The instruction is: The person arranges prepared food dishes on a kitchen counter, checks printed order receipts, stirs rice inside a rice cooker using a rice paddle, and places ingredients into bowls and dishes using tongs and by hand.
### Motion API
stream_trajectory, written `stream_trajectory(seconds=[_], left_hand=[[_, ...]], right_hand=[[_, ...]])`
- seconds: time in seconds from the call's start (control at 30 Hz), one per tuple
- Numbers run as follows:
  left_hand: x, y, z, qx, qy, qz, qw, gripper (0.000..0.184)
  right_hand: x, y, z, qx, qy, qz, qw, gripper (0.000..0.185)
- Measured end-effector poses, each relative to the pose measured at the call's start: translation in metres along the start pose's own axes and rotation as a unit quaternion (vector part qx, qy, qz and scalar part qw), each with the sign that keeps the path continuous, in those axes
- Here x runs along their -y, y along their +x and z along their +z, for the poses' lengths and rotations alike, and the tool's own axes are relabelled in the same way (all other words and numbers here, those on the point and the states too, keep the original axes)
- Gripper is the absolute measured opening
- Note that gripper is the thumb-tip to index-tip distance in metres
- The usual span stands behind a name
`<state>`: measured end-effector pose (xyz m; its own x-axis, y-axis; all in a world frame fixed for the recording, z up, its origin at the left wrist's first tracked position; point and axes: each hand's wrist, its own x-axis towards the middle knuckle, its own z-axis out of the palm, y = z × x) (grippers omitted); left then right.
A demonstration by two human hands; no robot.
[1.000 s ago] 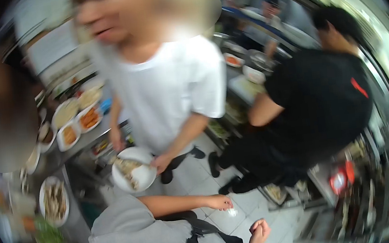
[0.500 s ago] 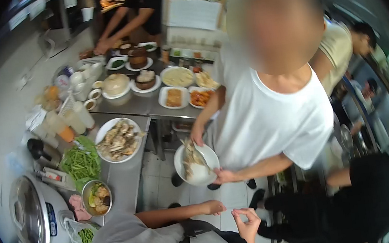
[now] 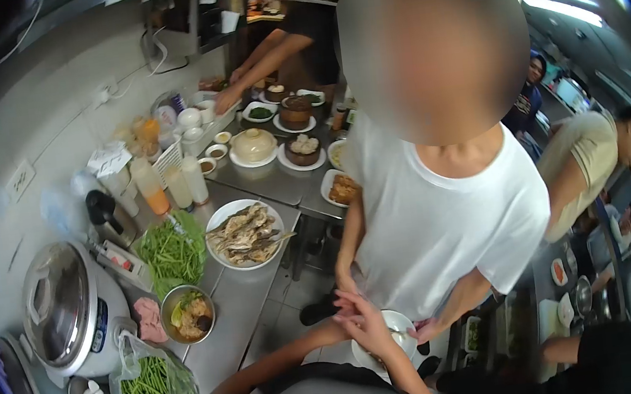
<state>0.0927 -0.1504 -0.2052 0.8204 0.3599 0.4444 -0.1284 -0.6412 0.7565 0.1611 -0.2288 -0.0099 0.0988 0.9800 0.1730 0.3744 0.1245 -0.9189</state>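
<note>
My right hand (image 3: 369,329) is raised at the lower centre, its fingers stretched out and apart, with nothing visible in them. Behind it, my left hand (image 3: 334,330) is mostly covered, and its fingers cannot be made out. Both hands are in front of a white plate (image 3: 398,324) that a person in a white shirt (image 3: 443,221) holds at its edge. My right hand and forearm cover much of this plate. Just above my fingers is that person's other hand (image 3: 346,279); whether it touches mine is unclear.
Left of my hands, a steel counter (image 3: 229,323) bears a plate of fish (image 3: 250,239), leafy greens (image 3: 174,252), a metal bowl of food (image 3: 188,314), a large cooker (image 3: 72,310) and bagged green beans (image 3: 147,391). Co-workers stand at the back and right.
My hands have come together and overlap near the other person's plate. The fish on that plate is now hidden. The view has turned, shifting the counter rightward.
</note>
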Motion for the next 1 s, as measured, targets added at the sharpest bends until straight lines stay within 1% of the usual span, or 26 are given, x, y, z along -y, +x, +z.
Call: stream_trajectory(seconds=[0.03,0.07,0.1,0.17,0.23,0.27,0.3,0.33,0.4,0.43,0.5,0.57,0.6,0.63,0.7,0.73,0.83,0.87,0.93,0.97,1.0], left_hand=[[-0.006,-0.01,-0.014,-0.028,0.006,0.009,1.0,0.032],[-0.007,-0.026,-0.022,-0.001,-0.078,-0.099,0.992,0.032],[-0.004,-0.039,-0.032,0.029,-0.154,-0.206,0.966,0.033],[-0.031,-0.052,-0.065,-0.034,-0.203,-0.285,0.936,0.035],[-0.041,-0.075,-0.084,-0.103,-0.152,-0.346,0.92,0.026],[-0.048,-0.083,-0.087,-0.153,-0.158,-0.352,0.91,0.02],[-0.054,-0.088,-0.09,-0.211,-0.166,-0.357,0.895,0.016],[-0.058,-0.09,-0.091,-0.277,-0.174,-0.355,0.876,0.017],[-0.064,-0.09,-0.091,-0.334,-0.203,-0.324,0.861,0.03],[-0.066,-0.091,-0.092,-0.351,-0.215,-0.309,0.857,0.037],[-0.072,-0.087,-0.093,-0.376,-0.196,-0.331,0.843,0.041],[-0.074,-0.097,-0.093,-0.386,-0.193,-0.376,0.82,0.042],[-0.071,-0.102,-0.086,-0.392,-0.206,-0.401,0.802,0.042],[-0.066,-0.1,-0.089,-0.398,-0.222,-0.422,0.784,0.042],[-0.068,-0.1,-0.102,-0.408,-0.306,-0.455,0.73,0.042],[-0.074,-0.101,-0.11,-0.407,-0.347,-0.472,0.701,0.042],[-0.068,-0.102,-0.137,-0.427,-0.393,-0.449,0.68,0.042],[-0.066,-0.103,-0.144,-0.433,-0.41,-0.442,0.67,0.042],[-0.055,-0.099,-0.151,-0.409,-0.425,-0.397,0.704,0.038],[-0.051,-0.096,-0.157,-0.397,-0.428,-0.372,0.721,0.037],[-0.051,-0.092,-0.163,-0.388,-0.425,-0.357,0.736,0.031]], right_hand=[[-0.009,0.008,0.002,0.018,0.015,-0.012,1.0,0.048],[-0.015,0.01,0.002,0.032,0.028,-0.023,0.999,0.051],[-0.017,0.01,0.003,0.033,0.026,-0.02,0.999,0.047],[-0.023,0.015,0.005,0.04,0.024,-0.019,0.999,0.04],[-0.04,0.017,0.008,0.06,0.012,-0.052,0.997,0.029],[-0.04,0.018,0.013,0.082,0.008,-0.067,0.994,0.023],[-0.028,0.018,0.017,0.058,0.034,-0.072,0.995,0.005],[-0.027,0.018,0.02,0.081,0.026,-0.059,0.995,0.004],[-0.03,0.024,0.027,0.135,0.001,-0.046,0.99,0.007],[-0.033,0.029,0.031,0.16,0.003,-0.023,0.987,0.01],[-0.046,0.037,0.044,0.193,0.012,0.029,0.981,0.015],[-0.074,0.042,0.068,0.179,0.083,0.04,0.98,0.017],[-0.083,0.047,0.076,0.173,0.111,0.045,0.978,0.019],[-0.081,0.051,0.083,0.174,0.11,0.068,0.976,0.021],[-0.073,0.056,0.093,0.174,0.102,0.124,0.972,0.025],[-0.071,0.062,0.096,0.196,0.088,0.128,0.968,0.027],[-0.069,0.079,0.107,0.248,0.048,0.129,0.959,0.03],[-0.067,0.085,0.109,0.223,0.012,0.109,0.969,0.029],[-0.06,0.103,0.111,0.184,-0.053,0.06,0.98,0.028],[-0.059,0.113,0.112,0.134,-0.031,0.018,0.99,0.028],[-0.055,0.123,0.111,0.105,-0.023,0.031,0.994,0.027]])
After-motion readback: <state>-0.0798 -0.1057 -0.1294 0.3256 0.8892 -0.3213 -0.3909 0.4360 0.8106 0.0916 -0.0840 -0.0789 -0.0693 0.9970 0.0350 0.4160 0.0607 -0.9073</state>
